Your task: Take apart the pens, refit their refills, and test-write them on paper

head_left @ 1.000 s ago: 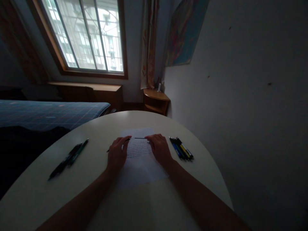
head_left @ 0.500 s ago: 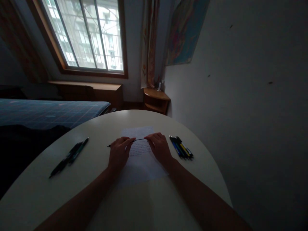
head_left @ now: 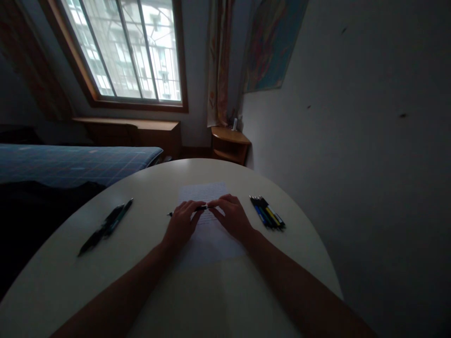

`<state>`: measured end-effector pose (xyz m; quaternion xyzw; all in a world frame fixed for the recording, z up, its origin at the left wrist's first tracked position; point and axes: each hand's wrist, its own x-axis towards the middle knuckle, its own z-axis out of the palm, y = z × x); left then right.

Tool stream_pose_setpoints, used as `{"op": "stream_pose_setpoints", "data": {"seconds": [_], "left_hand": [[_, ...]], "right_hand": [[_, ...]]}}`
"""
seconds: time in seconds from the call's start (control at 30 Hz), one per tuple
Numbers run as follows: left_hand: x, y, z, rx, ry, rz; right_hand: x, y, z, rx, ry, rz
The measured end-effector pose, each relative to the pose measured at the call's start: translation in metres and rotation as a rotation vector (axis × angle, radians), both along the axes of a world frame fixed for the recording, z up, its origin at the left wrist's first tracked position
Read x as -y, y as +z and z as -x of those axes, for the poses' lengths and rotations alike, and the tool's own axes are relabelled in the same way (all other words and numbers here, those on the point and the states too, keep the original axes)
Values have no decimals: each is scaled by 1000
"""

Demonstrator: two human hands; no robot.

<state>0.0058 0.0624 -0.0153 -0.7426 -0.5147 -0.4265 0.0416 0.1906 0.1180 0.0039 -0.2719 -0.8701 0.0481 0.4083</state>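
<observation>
The left hand's fingers (head_left: 192,205) are closed around a dark pen (head_left: 201,208), thumb and index finger gripping it close to its right end. The right hand (head_left: 234,217) has its thumb and index finger drawn nearly together at that same end; the part there is too small and dark to tell whether they pinch it or only touch it. The left hand (head_left: 178,225) hides the pen's middle, and the other end pokes out on its left side.

For good work here, the left grip should hold the barrel steady and level, while the right fingertips stay in line with it; any push or turn is best made gently along the pen's length, since sideways pressure could bend or slip a slim part. Staying low over the paper would help catch anything dropped.

The pen runs left to right across the sheet (head_left: 211,246), whose far part carries lines of writing. Beyond the right hand, a row of pens (head_left: 268,214) lies side by side on the worktop (head_left: 207,300); well to the left lies a looser cluster of dark pens (head_left: 105,227).
</observation>
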Motion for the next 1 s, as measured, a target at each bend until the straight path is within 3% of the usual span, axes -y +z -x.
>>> {"op": "stream_pose_setpoints", "data": {"seconds": [0.6,1.0], "left_hand": [[0,1,-1,10,-30,-29],[0,1,-2,-15,-38,-53]], "right_hand": [[1,5,-2,61,-39,0],[-3,3,-2,163,-57,-129]]}}
